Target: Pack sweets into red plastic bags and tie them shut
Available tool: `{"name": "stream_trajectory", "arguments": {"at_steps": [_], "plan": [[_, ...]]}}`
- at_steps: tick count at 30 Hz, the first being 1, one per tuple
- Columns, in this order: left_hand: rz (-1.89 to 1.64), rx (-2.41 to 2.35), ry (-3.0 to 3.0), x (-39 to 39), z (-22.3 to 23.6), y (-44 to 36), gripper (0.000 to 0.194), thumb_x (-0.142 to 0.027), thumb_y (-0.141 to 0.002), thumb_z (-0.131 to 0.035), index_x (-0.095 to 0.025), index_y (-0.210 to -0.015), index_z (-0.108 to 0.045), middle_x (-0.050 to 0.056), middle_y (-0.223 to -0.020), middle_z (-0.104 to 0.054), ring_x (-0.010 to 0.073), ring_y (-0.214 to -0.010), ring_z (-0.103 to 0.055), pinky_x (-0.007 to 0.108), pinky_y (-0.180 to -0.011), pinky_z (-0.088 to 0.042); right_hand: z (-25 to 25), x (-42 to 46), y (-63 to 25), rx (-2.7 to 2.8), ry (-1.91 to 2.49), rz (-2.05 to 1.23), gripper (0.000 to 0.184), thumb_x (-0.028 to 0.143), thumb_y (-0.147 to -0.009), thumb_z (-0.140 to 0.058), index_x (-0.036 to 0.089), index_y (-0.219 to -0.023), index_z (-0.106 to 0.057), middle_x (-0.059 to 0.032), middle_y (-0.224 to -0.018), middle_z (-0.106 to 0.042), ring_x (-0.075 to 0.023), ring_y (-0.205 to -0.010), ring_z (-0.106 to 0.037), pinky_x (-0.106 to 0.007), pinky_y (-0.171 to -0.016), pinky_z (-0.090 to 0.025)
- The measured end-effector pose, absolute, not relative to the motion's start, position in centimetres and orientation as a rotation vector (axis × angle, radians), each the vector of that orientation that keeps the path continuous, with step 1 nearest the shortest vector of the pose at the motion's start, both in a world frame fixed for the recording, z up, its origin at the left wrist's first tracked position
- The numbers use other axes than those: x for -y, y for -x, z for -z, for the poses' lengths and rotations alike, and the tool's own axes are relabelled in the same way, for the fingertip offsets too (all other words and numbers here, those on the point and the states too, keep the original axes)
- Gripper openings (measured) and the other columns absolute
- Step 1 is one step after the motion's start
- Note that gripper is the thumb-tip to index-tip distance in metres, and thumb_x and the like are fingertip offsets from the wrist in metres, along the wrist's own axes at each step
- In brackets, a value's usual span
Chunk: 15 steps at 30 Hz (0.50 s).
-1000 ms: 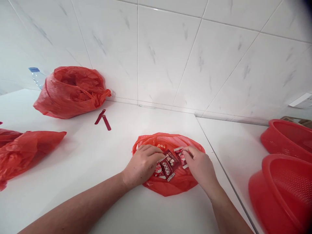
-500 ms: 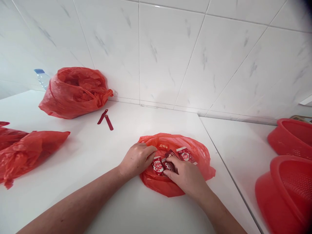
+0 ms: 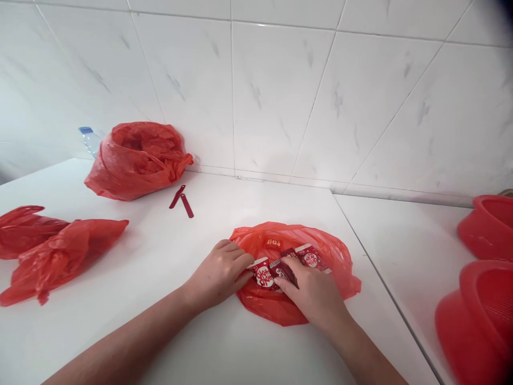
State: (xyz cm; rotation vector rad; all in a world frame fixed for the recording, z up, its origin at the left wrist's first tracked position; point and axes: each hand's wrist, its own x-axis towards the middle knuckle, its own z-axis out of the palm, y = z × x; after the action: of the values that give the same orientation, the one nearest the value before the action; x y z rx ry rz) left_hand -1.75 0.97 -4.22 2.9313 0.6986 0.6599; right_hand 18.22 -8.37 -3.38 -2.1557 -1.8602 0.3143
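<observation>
The person's left hand (image 3: pixel 218 275) lies on the desk (image 3: pixel 160 251) with its fingers loosely together and slightly curled, the tips at the edge of a red printed snack packet (image 3: pixel 263 272). The right hand (image 3: pixel 312 291) sits with its fingers pressed together over a dark red packet (image 3: pixel 285 272), though whether it pinches that packet I cannot tell. A third packet (image 3: pixel 310 258) lies just beyond, and all three rest on a flattened red plastic bag (image 3: pixel 272 309). Farther left are two narrow red strips (image 3: pixel 181 202), a bunched red bag (image 3: pixel 136 163) against the tiled wall (image 3: pixel 280 91), with a plastic bottle (image 3: pixel 90 140) behind it, and a crumpled red bag (image 3: pixel 60 256). Two red plastic colanders (image 3: pixel 476 321) stand at the right.
</observation>
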Motion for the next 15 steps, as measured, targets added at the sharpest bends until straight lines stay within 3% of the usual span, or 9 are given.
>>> {"name": "stream_trajectory", "arguments": {"at_steps": [3,5,8,15], "plan": [[-0.604,-0.704,-2.953,0.2,3.8,2.9,0.013,-0.015,-0.084,-0.051,-0.021,-0.091,-0.060,0.001,-0.078,-0.062,0.0162,-0.078,-0.055,0.040,-0.091,-0.038,3.9,8.5,-17.5,1.949,1.932,-0.010,0.036,0.035,-0.085,-0.055,0.026,-0.119,-0.058,-0.0056,-0.094,-0.067,-0.0204,-0.080,-0.063,-0.031,-0.067,-0.049],[-0.581,-0.749,-2.955,0.8,3.7,3.6,0.016,-0.014,-0.083,-0.051,-0.023,-0.092,-0.061,0.001,-0.081,-0.062,0.0163,-0.082,-0.055,0.045,-0.099,-0.032,4.3,8.6,-16.8,2.055,1.740,0.110,0.035,0.027,-0.083,-0.058,0.027,-0.118,-0.059,-0.0072,-0.106,-0.063,-0.0218,-0.094,-0.060,-0.035,-0.080,-0.049],[-0.543,-0.790,-2.974,1.2,4.0,4.3,0.022,-0.009,-0.082,-0.047,-0.024,-0.083,-0.063,-0.001,-0.078,-0.058,0.0142,-0.081,-0.053,0.049,-0.106,-0.023,5.0,8.5,-16.2,2.179,1.575,0.139,0.040,0.017,-0.081,-0.060,0.030,-0.118,-0.059,-0.0047,-0.123,-0.057,-0.0250,-0.111,-0.052,-0.045,-0.098,-0.040],[-0.544,-0.817,-2.971,0.6,4.5,4.7,0.025,0.000,-0.072,-0.046,-0.021,-0.068,-0.061,-0.001,-0.074,-0.054,0.0116,-0.074,-0.049,0.050,-0.109,-0.019,5.6,7.8,-17.5,2.083,1.633,0.118,0.026,0.027,-0.085,-0.057,0.024,-0.110,-0.065,-0.0048,-0.112,-0.063,-0.0240,-0.104,-0.055,-0.043,-0.092,-0.045]]}}
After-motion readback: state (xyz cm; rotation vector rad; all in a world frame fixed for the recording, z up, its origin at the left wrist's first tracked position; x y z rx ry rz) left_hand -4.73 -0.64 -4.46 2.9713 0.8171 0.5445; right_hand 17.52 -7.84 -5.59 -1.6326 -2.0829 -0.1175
